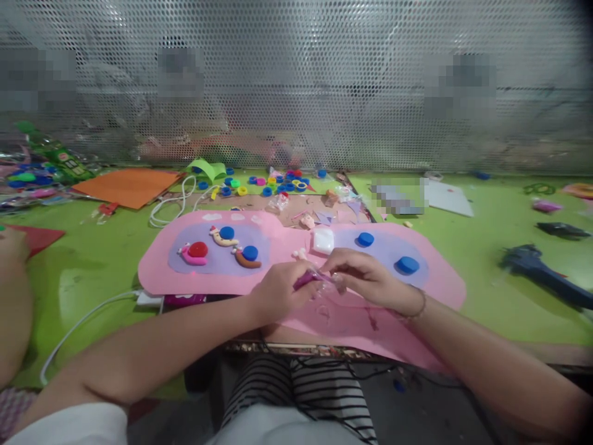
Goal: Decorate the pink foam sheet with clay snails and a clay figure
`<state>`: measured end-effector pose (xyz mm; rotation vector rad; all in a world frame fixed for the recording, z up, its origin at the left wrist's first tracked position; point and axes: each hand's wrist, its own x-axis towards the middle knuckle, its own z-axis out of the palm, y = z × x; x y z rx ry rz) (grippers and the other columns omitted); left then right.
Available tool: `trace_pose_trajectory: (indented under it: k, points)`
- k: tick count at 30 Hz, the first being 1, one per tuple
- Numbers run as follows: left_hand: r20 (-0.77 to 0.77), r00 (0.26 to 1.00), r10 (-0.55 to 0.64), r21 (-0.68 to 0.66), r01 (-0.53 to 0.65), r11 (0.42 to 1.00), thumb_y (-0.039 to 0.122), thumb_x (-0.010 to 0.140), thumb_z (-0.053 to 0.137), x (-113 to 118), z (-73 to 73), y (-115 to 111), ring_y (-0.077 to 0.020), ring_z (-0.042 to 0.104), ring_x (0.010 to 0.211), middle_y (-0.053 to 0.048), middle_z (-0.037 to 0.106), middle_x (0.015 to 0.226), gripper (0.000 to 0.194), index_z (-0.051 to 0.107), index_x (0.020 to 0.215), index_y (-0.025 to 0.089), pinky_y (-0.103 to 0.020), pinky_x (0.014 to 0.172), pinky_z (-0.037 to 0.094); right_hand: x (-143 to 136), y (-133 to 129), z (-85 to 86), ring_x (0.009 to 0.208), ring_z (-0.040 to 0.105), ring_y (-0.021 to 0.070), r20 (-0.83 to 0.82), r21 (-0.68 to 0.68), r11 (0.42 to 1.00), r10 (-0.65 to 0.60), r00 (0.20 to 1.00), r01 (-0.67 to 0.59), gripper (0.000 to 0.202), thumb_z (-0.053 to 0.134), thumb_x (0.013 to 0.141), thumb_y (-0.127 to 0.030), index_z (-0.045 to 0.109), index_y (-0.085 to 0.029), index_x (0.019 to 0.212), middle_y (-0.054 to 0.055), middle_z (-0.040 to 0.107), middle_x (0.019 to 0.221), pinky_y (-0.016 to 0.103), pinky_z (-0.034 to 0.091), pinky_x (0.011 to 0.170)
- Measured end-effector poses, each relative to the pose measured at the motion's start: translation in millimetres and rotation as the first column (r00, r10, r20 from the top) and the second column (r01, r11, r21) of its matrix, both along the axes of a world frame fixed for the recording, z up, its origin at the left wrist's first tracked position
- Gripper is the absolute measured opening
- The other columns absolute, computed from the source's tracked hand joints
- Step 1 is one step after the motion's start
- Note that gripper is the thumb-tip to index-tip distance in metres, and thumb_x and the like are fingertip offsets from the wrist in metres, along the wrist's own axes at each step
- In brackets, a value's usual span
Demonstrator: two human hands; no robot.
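Observation:
My left hand (290, 287) is closed around a purple modelling clay packet (306, 278) in clear plastic. The fingers of my right hand (365, 278) pinch the other end of its wrapper. Both hands are over a pink paper cutout (213, 217) with purple panels. On the left panel (180, 238) sit three clay snails: a pink one (197, 259) with a red cap, a cream one (229, 241) and a brown one (249, 262) with blue caps. Two blue caps (407, 265) lie on the right panel. A white packet (323, 241) lies just beyond my hands.
Several coloured bottle caps (287, 185) and paper scraps lie at the back. Orange sheets (132, 187), a white cable (169, 213) and a green bottle (58, 154) are on the left. A dark tool-like handle (546, 275) is at right. Someone's arm (13, 303) rests at far left.

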<state>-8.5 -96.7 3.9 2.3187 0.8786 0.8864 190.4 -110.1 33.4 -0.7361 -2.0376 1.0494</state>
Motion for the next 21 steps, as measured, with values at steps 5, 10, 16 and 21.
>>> trace_pose_trajectory:
  k: [5,10,16,21]
  points:
    - [0.009,1.000,-0.017,0.029,0.017,0.999,0.039,0.083,0.047,-0.9,2.3,-2.1,-0.0088,0.047,0.056,0.002,0.053,0.060,0.027,0.058,0.076,0.015,-0.021,0.056,0.036,-1.8,-0.5,1.9,0.053,0.055,0.0049,0.016,-0.050,0.998,-0.041,0.999,0.041,0.012,0.048,0.086,-0.021,0.058,-0.016,0.089,0.001,0.052,0.074,0.017,0.047,0.048]
    - [0.002,0.999,-0.046,0.046,0.046,0.998,0.038,0.083,0.046,-0.5,1.9,-2.5,-0.0091,0.049,0.057,0.001,0.057,0.062,0.027,0.062,0.080,0.016,-0.021,0.058,0.038,-0.6,-0.9,6.8,0.051,0.056,0.0058,0.120,0.030,0.997,-0.070,0.990,0.067,0.013,0.047,0.085,-0.018,0.059,-0.015,0.085,0.001,0.055,0.069,0.018,0.045,0.047]
    - [0.007,0.999,-0.037,0.013,0.037,0.999,0.036,0.082,0.048,-0.1,1.7,-1.6,-0.0084,0.046,0.055,0.002,0.055,0.060,0.025,0.058,0.072,0.015,-0.021,0.057,0.037,1.4,-0.8,8.3,0.058,0.052,0.0080,0.201,0.240,0.969,-0.112,0.973,0.062,0.016,0.050,0.082,-0.013,0.064,-0.016,0.090,0.004,0.059,0.071,0.020,0.043,0.051]
    - [0.051,0.999,-0.010,-0.106,0.015,0.994,0.035,0.080,0.050,0.3,2.1,-1.7,-0.0071,0.042,0.053,0.003,0.051,0.058,0.023,0.057,0.072,0.014,-0.019,0.053,0.034,4.3,5.1,2.6,0.060,0.047,0.0075,0.104,0.109,0.993,0.039,0.994,-0.050,0.022,0.051,0.084,-0.019,0.066,-0.020,0.099,0.001,0.051,0.069,0.021,0.041,0.054]
